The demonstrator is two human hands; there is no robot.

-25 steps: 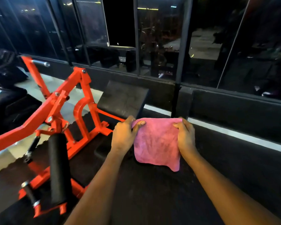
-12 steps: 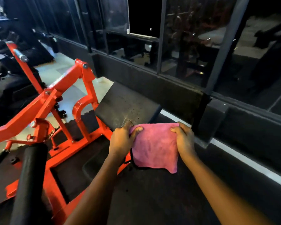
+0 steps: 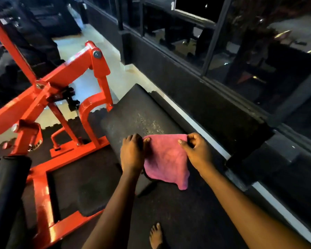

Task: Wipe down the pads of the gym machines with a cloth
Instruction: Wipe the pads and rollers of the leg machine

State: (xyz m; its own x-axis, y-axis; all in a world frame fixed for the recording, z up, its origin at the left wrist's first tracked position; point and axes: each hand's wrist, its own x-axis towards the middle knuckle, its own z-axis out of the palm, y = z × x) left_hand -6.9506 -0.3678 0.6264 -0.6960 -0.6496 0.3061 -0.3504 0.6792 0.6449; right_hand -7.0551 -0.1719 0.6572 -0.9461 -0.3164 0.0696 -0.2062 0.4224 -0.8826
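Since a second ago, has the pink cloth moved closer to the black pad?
Yes: the cloth has come forward toward the black pad, now overlapping its near right corner.

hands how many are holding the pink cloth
2. The left hand pinches the top left corner of the pink fabric cloth; the right hand pinches its top right corner. No others are visible.

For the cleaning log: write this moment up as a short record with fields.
cloth: pink, held spread by its top corners, lower edge hanging free
left hand: pinches the top left corner
right hand: pinches the top right corner
pad: black, tilted, speckled, behind the cloth
cloth touching pad: cannot tell
frame: red, left of the pad
foot: bare, on dark floor
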